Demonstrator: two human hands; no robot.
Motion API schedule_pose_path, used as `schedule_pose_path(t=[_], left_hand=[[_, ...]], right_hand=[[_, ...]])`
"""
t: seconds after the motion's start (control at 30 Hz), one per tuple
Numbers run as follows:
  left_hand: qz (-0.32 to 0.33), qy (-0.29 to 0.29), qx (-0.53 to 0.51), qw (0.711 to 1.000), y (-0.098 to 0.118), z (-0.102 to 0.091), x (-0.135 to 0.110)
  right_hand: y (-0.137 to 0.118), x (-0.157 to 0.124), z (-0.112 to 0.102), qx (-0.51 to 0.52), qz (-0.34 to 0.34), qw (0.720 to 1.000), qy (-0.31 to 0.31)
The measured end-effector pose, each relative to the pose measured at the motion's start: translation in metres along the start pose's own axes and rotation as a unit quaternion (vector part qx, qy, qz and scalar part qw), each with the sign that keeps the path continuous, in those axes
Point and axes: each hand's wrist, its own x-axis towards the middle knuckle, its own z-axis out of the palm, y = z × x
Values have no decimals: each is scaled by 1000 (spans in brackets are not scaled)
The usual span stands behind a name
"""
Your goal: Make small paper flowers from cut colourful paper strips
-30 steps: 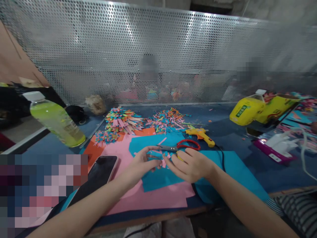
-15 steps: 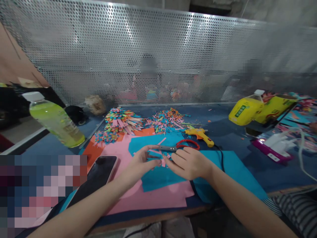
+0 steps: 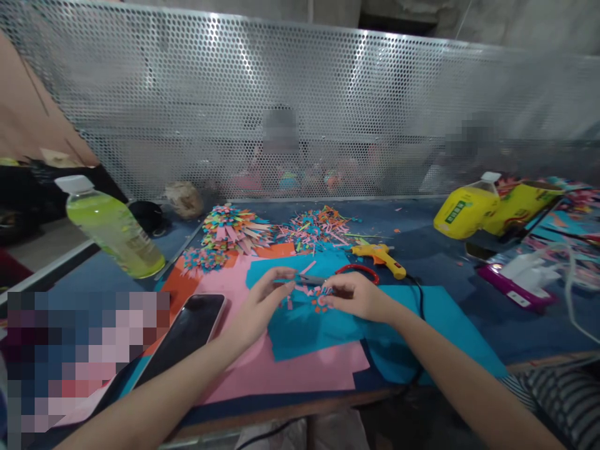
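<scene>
My right hand (image 3: 363, 299) pinches a small curled paper flower (image 3: 320, 302) in pink and orange. Facing it, my left hand (image 3: 269, 303) has thumb and finger brought together at a thin pink fringed paper strip (image 3: 304, 290) that runs toward the flower. Just behind my fingertips lie scissors with red handles (image 3: 357, 267), their blades partly hidden. Beneath both hands is a blue paper sheet (image 3: 300, 340), lying over a pink sheet (image 3: 248, 381).
Behind are a fringed paper bundle (image 3: 234, 228), a pile of paper strips (image 3: 319, 225) and a yellow glue gun (image 3: 379, 257). A phone (image 3: 192, 331) and a green drink bottle (image 3: 115, 234) are at left, a purple tissue pack (image 3: 515, 286) at right. Perforated metal screen (image 3: 309, 81) stands behind.
My hands have drawn apart slightly, and the flower in my right hand has come into clearer view. My left hand has shifted a little to the left, off the scissor blades.
</scene>
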Motion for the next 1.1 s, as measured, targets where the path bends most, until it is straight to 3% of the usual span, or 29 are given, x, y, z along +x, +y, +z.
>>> schedule_pose_path(t=[0.1, 0.23, 0.77, 0.87, 0.97, 1.03, 1.1], left_hand=[[29, -30, -14, 999, -1, 0, 2], [33, -80, -19, 996, -11, 1, 5], [62, -74, 41, 994, -19, 2, 6], [64, -72, 41, 995, -16, 2, 5], [49, -37, 32, 998, -13, 0, 5], [25, -6, 21, 999, -13, -1, 5], [-26, -2, -5, 1000, -13, -1, 5]], right_hand=[[0, 1, 0, 51, 44, 997, -44], [0, 2, 0, 71, 60, 995, -42], [3, 1, 1, 19, 25, 999, -42], [4, 1, 2, -29, -5, 999, -40], [6, 1, 1, -128, -69, 989, 2], [7, 0, -1, -227, -126, 965, 37], [7, -1, -3, -340, -185, 920, 60]])
